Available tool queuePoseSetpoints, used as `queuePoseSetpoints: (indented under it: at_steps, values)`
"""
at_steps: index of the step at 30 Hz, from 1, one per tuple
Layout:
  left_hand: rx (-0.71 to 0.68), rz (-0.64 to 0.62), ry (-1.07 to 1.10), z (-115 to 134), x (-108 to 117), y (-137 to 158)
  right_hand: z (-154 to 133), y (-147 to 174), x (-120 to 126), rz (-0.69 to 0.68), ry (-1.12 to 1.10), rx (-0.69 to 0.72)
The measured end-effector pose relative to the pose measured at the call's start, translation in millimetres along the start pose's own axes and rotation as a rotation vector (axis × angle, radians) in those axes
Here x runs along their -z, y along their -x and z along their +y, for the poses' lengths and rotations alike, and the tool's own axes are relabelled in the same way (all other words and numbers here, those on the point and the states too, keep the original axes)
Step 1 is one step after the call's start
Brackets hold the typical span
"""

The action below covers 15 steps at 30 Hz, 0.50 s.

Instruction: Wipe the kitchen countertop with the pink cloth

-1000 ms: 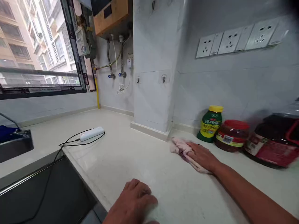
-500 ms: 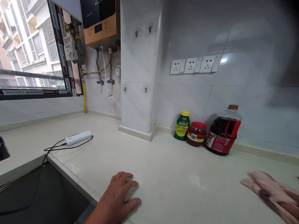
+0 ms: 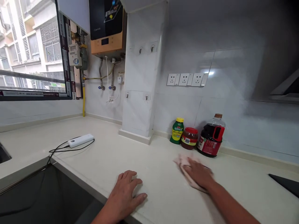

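My left hand (image 3: 126, 194) rests on the pale countertop (image 3: 154, 171) near its front edge, fingers apart and holding nothing. To the right, my right hand (image 3: 197, 172) presses a pinkish cloth (image 3: 183, 163) down on the same surface. Motion blurs the cloth and the fingertips, and the hand covers part of the cloth. Just behind it, against the wall, stand a green bottle with a yellow cap (image 3: 177, 131), a red-lidded jar (image 3: 189, 139) and a large jug of dark liquid with a red handle (image 3: 210, 140).
A white power bank (image 3: 81, 140) with a black cable lies on the left of the counter. A wall corner (image 3: 135, 133) juts out behind my left hand. At the far right is the edge of a black panel (image 3: 285, 184). Wall sockets (image 3: 184, 79) sit above the bottles.
My right hand has come into fuller view, moving left with the cloth from the far right to in front of the jar and jug. The left hand stays resting; the view has shifted slightly right.
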State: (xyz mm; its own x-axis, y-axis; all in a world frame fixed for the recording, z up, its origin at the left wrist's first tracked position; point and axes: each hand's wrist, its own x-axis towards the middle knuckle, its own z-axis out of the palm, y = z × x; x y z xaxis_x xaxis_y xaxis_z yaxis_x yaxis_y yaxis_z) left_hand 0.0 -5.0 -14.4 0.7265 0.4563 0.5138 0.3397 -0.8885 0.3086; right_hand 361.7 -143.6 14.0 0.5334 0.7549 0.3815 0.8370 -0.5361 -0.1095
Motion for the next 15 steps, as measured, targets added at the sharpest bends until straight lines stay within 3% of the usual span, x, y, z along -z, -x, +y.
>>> queuePoseSetpoints:
  at_steps: [4,7,11,15]
  values:
    - [-0.012,0.059,0.018,-4,-1,2,-90,-15,-20,-0.048,-0.059,0.218]
    - [0.055,0.071,0.046,-4,1,0,-131,-15,-27,-0.078,-0.098,0.354]
    - [0.113,0.101,0.09,-6,3,-4,-146,-6,-31,-0.109,-0.132,0.433]
    - [0.086,0.042,0.067,-5,4,-3,-122,7,-24,-0.125,-0.127,0.369]
